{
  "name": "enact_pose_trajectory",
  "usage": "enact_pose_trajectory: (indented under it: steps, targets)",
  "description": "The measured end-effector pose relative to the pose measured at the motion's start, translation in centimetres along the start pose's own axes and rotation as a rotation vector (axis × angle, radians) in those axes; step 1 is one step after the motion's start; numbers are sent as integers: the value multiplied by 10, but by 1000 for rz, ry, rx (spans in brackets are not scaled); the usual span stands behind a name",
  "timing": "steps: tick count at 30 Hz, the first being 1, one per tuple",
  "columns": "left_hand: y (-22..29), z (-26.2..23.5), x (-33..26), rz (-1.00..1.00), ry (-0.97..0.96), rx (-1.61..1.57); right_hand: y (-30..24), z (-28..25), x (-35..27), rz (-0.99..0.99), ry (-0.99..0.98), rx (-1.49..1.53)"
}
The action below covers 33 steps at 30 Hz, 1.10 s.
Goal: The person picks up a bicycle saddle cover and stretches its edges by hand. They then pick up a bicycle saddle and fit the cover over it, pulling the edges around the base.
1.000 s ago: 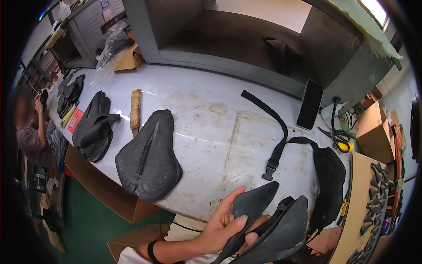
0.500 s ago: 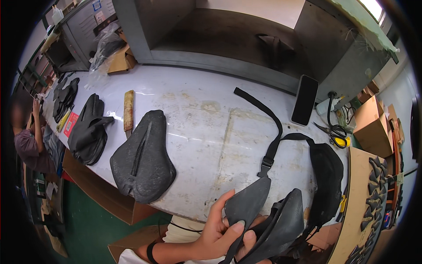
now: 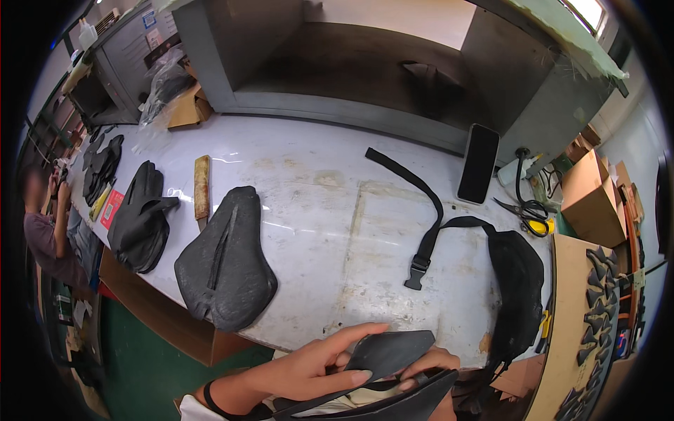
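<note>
At the near edge of the table I hold a limp black saddle cover (image 3: pixel 394 353) in both hands. My left hand (image 3: pixel 312 368) pinches its upper flap from the left, thumb in front and fingers behind. My right hand (image 3: pixel 437 361) is closed on the cover's right side, its fingers partly hidden by the material. The lower part of the cover hangs out of the picture. To the left lies a black bicycle saddle (image 3: pixel 228 270) with a long central groove. A knife with a worn handle (image 3: pixel 202 188) rests just behind it.
Stacked black covers (image 3: pixel 140 217) lie farther left. A black waist bag (image 3: pixel 516 288) with a buckled strap (image 3: pixel 420 263), a phone (image 3: pixel 479 165) and scissors (image 3: pixel 525 212) occupy the right. A grey metal cabinet (image 3: pixel 337 116) stands behind. Another person (image 3: pixel 53 231) works at far left.
Both hands have come nearer to me and lower, carrying the cover. Its upper flap has tilted from upright to nearly sideways, and the strap buckle now shows apart from it.
</note>
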<state>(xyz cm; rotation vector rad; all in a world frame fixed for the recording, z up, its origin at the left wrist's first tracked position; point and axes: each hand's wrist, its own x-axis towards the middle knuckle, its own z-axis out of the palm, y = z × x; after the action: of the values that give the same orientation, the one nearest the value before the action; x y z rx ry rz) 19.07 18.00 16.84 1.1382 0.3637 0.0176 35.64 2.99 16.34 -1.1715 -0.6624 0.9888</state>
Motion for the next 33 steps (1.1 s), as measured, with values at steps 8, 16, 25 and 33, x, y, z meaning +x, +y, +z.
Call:
enact_pose_trajectory:
  steps: [8, 16, 25, 33]
  targets:
    - [6, 1, -2, -84, -36, -249, 26, -11, -6, -569, 205, -513]
    - [0, -3, -6, -50, -113, -331, 13, 3, -15, -348, 133, -385]
    - [4, -3, -6, -43, -136, -318, -4, 9, -11, -350, 77, -325]
    - [0, -3, -9, -27, -170, -307, -1, 4, -15, -361, 50, -416]
